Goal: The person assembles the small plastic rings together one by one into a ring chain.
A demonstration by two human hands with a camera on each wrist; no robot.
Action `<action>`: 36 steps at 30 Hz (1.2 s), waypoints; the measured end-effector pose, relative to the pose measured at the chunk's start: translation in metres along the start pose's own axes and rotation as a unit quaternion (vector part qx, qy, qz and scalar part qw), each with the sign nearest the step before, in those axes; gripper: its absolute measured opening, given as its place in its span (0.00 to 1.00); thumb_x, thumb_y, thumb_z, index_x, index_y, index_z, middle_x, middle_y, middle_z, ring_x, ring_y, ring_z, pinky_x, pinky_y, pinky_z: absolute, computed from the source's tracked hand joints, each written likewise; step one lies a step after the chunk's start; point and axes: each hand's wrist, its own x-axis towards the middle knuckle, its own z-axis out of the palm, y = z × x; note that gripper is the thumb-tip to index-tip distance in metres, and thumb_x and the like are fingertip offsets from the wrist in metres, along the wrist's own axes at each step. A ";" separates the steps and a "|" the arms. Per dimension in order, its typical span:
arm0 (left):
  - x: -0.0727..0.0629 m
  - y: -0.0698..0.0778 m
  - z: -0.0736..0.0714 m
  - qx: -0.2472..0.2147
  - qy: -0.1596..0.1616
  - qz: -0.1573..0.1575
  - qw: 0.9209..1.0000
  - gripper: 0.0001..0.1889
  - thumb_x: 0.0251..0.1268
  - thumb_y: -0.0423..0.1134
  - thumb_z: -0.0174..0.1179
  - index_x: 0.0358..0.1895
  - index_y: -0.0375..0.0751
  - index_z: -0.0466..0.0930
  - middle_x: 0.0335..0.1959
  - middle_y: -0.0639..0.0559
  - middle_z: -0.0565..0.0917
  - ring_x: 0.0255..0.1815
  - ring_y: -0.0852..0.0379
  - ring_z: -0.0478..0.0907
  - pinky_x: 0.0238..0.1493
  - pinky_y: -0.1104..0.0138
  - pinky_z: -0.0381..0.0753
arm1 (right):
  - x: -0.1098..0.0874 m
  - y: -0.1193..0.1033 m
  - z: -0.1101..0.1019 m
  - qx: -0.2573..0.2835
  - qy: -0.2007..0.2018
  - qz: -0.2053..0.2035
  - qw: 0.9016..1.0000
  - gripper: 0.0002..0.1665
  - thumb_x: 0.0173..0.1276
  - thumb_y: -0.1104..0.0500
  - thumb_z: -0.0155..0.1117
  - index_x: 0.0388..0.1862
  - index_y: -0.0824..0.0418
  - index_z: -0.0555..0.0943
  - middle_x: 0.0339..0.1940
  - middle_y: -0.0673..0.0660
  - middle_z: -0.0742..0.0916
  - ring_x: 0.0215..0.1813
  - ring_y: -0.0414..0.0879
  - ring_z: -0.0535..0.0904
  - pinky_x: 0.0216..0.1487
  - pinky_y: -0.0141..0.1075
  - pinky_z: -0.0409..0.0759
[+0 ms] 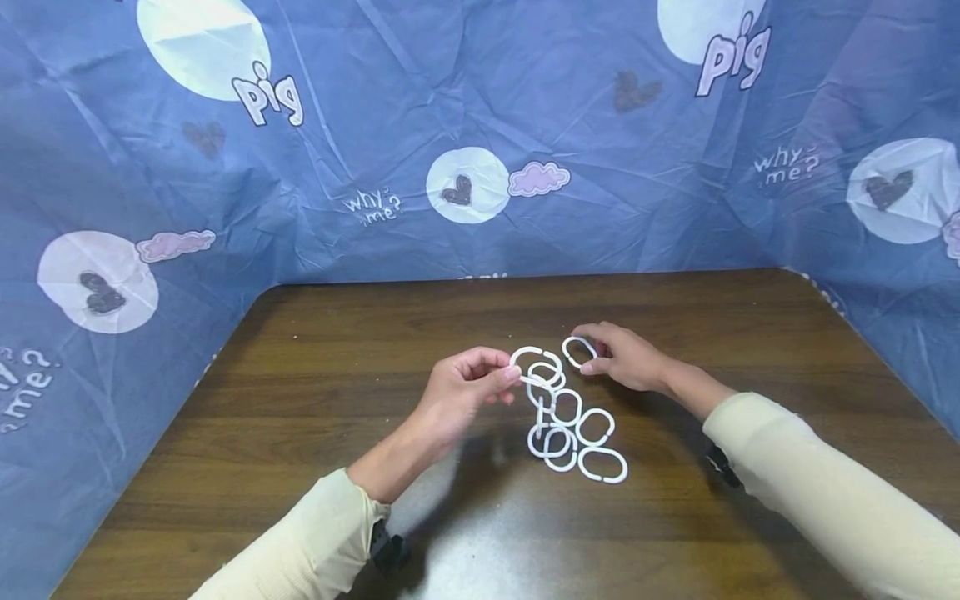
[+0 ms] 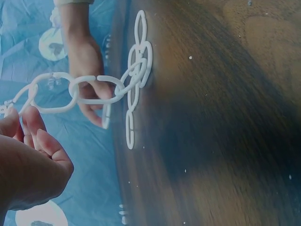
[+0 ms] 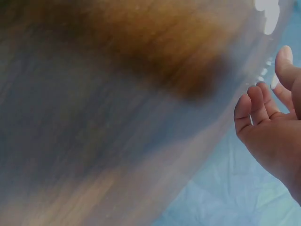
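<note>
My left hand (image 1: 465, 390) pinches a white oval ring (image 1: 525, 349) with a small gap, between thumb and fingertips. From it hangs a short chain of similar linked rings (image 2: 54, 111), raised off the table and reaching down to the pile. Further right, my right hand (image 1: 628, 358) holds a single white ring (image 1: 565, 350) between thumb and fingers, a little apart from the chain. In the right wrist view the hand (image 3: 277, 122) appears with curved fingers, and its ring is barely seen. Several rings (image 1: 626, 467) lie close together on the table below; which of them are linked I cannot tell.
The brown wooden table (image 1: 337, 417) carries the rings, with a few tiny pale specks on its surface. A blue printed cloth (image 1: 405, 100) stands behind it and along both sides.
</note>
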 end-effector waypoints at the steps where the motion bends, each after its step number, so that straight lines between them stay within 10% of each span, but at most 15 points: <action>1: 0.000 0.000 0.000 0.001 0.000 0.000 1.000 0.04 0.60 0.31 0.64 0.37 0.37 0.80 0.30 0.47 0.85 0.25 0.59 0.81 0.38 0.65 0.76 | -0.002 -0.002 -0.003 0.006 0.007 -0.001 1.000 0.29 0.59 0.64 0.70 0.60 0.67 0.74 0.30 0.55 0.76 0.33 0.45 0.70 0.37 0.39 0.69; 36: 0.001 0.002 0.011 -0.007 -0.026 -0.006 1.000 0.05 0.60 0.30 0.64 0.38 0.35 0.80 0.29 0.52 0.84 0.27 0.59 0.81 0.37 0.67 0.77 | -0.059 -0.081 -0.063 0.094 0.063 -0.035 0.993 0.19 0.61 0.57 0.71 0.51 0.59 0.80 0.31 0.51 0.82 0.34 0.43 0.76 0.33 0.31 0.74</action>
